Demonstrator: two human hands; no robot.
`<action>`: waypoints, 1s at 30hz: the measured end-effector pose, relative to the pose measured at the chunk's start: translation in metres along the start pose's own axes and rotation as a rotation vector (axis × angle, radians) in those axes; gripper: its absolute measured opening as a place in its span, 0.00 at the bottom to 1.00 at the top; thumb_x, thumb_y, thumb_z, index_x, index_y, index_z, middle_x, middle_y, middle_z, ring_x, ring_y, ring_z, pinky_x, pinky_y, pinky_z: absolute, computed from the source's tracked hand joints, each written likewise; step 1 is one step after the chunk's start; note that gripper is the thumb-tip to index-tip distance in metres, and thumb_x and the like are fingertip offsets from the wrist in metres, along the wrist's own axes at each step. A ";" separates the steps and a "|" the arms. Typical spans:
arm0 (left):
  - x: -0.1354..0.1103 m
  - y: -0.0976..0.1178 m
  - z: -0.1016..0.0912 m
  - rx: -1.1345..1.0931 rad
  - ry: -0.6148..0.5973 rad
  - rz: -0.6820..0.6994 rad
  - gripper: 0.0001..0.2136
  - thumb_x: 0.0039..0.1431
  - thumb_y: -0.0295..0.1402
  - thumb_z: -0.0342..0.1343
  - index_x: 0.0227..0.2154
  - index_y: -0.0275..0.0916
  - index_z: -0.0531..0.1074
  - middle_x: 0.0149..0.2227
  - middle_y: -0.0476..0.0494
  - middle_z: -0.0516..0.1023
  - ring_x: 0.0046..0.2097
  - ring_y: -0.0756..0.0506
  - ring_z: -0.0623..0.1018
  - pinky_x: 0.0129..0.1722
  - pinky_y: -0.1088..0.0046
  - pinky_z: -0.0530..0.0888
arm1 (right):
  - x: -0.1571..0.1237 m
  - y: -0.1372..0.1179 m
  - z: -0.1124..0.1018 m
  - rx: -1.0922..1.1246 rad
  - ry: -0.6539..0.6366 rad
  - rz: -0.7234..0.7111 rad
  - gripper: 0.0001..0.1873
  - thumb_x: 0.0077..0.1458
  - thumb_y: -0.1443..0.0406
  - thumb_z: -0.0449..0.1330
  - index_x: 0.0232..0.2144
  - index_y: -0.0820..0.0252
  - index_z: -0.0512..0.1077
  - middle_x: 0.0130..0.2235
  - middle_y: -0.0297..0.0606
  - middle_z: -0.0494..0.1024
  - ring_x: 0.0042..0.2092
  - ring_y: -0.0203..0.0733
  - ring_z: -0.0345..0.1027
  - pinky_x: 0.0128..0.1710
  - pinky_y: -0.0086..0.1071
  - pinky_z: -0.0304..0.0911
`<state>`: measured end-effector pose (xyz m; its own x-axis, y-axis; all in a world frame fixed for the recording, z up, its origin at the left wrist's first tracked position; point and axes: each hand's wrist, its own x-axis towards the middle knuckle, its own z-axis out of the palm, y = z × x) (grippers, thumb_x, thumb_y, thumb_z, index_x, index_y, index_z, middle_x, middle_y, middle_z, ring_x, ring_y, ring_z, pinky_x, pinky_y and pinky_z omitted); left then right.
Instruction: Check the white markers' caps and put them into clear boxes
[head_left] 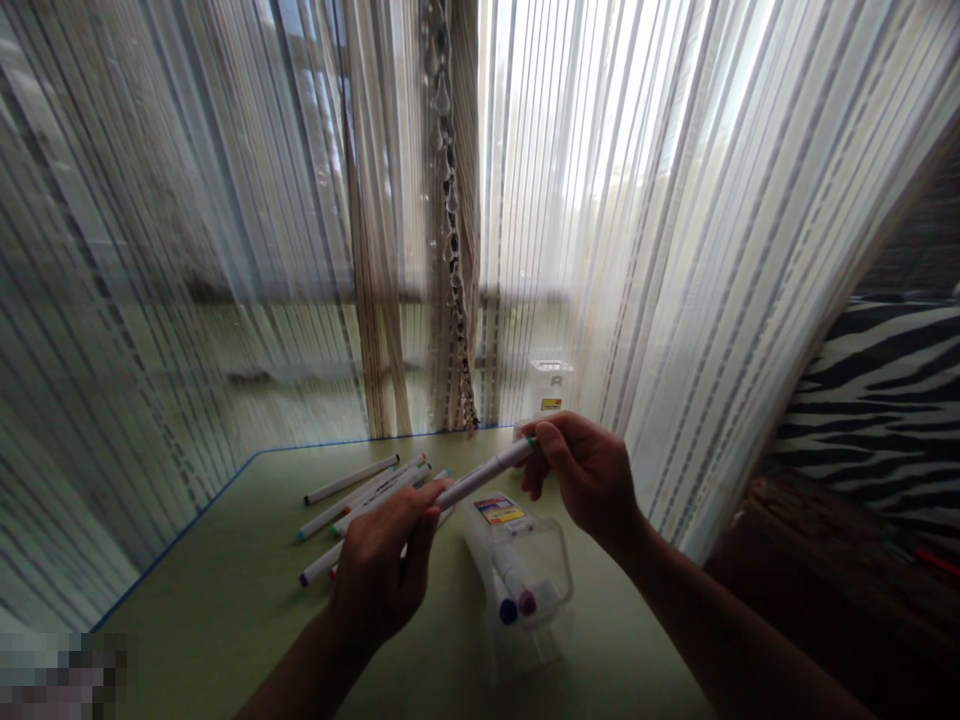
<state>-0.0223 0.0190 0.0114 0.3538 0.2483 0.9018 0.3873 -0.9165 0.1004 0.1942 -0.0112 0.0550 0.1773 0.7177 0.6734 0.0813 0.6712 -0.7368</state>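
Both my hands hold one white marker [484,477] between them, above the table. My left hand [386,560] is closed around its lower left part. The fingers of my right hand [589,470] pinch its green-tipped upper right end. Beneath the marker lies a clear plastic case [559,560] with a yellow and blue label; a blue-ended marker [508,610] and a purple-ended marker [527,601] are inside it. Several white markers with coloured ends [352,480] lie in a loose pile beyond and left of my left hand, which partly hides them.
A second clear container [551,380] with a yellow label stands at the table's back edge. The pale green table [217,560] has a blue rim. String curtains [675,200] hang right behind it, with a beaded strand [454,220]. A zebra-striped surface [877,390] is at the right.
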 end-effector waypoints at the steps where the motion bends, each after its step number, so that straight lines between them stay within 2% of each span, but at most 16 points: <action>1: 0.000 0.000 0.000 -0.001 0.000 -0.007 0.11 0.65 0.24 0.49 0.46 0.37 0.72 0.36 0.42 0.81 0.33 0.47 0.80 0.34 0.76 0.74 | 0.000 0.001 0.000 -0.007 0.025 -0.002 0.13 0.60 0.57 0.62 0.30 0.63 0.73 0.22 0.36 0.78 0.17 0.34 0.70 0.13 0.25 0.65; 5: 0.002 0.001 0.000 -0.006 0.009 -0.039 0.11 0.64 0.23 0.50 0.46 0.36 0.71 0.37 0.40 0.80 0.37 0.46 0.80 0.37 0.75 0.74 | 0.005 0.003 -0.005 0.015 0.073 0.048 0.14 0.53 0.58 0.68 0.26 0.62 0.72 0.23 0.36 0.79 0.17 0.33 0.69 0.13 0.24 0.62; 9: 0.003 0.002 0.001 -0.009 0.004 -0.067 0.11 0.64 0.23 0.51 0.47 0.34 0.71 0.35 0.42 0.78 0.34 0.47 0.79 0.35 0.75 0.74 | 0.009 0.004 -0.010 0.139 -0.116 0.170 0.17 0.54 0.53 0.67 0.35 0.61 0.74 0.25 0.34 0.78 0.20 0.34 0.70 0.15 0.25 0.63; 12: 0.003 0.004 0.002 -0.017 0.002 -0.083 0.10 0.65 0.25 0.52 0.47 0.34 0.72 0.37 0.40 0.79 0.34 0.48 0.79 0.36 0.75 0.75 | 0.009 0.006 -0.012 0.116 -0.228 0.194 0.17 0.52 0.55 0.68 0.38 0.62 0.76 0.25 0.34 0.77 0.22 0.34 0.69 0.19 0.27 0.64; 15: 0.002 0.006 0.003 -0.028 0.058 -0.144 0.08 0.63 0.27 0.56 0.44 0.35 0.72 0.37 0.41 0.80 0.35 0.48 0.80 0.34 0.76 0.76 | 0.011 0.012 -0.016 0.121 -0.218 0.229 0.12 0.52 0.59 0.69 0.35 0.62 0.77 0.23 0.33 0.76 0.23 0.32 0.67 0.20 0.26 0.63; 20: -0.001 0.012 0.003 -0.121 0.163 -0.236 0.09 0.60 0.28 0.61 0.44 0.37 0.73 0.35 0.45 0.79 0.31 0.50 0.79 0.31 0.77 0.76 | 0.017 0.030 -0.022 0.276 -0.191 0.437 0.13 0.50 0.59 0.70 0.34 0.61 0.77 0.26 0.35 0.76 0.25 0.33 0.66 0.21 0.26 0.59; 24: 0.002 0.021 0.002 -0.239 0.215 -0.212 0.12 0.58 0.26 0.62 0.45 0.38 0.74 0.32 0.47 0.78 0.31 0.51 0.77 0.30 0.77 0.76 | 0.016 0.042 -0.019 0.254 -0.203 0.516 0.14 0.47 0.58 0.71 0.33 0.62 0.79 0.27 0.36 0.77 0.27 0.33 0.65 0.25 0.26 0.58; 30: 0.008 0.033 0.002 -0.312 0.222 -0.131 0.11 0.58 0.25 0.63 0.44 0.37 0.75 0.30 0.49 0.77 0.28 0.53 0.74 0.29 0.77 0.73 | 0.011 0.052 -0.014 0.190 -0.295 0.536 0.14 0.48 0.57 0.70 0.33 0.61 0.80 0.26 0.34 0.74 0.26 0.33 0.59 0.25 0.28 0.53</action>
<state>-0.0045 -0.0088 0.0209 0.1133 0.3271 0.9382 0.1279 -0.9412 0.3127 0.2146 0.0292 0.0228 -0.1348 0.9655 0.2229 -0.1238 0.2068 -0.9705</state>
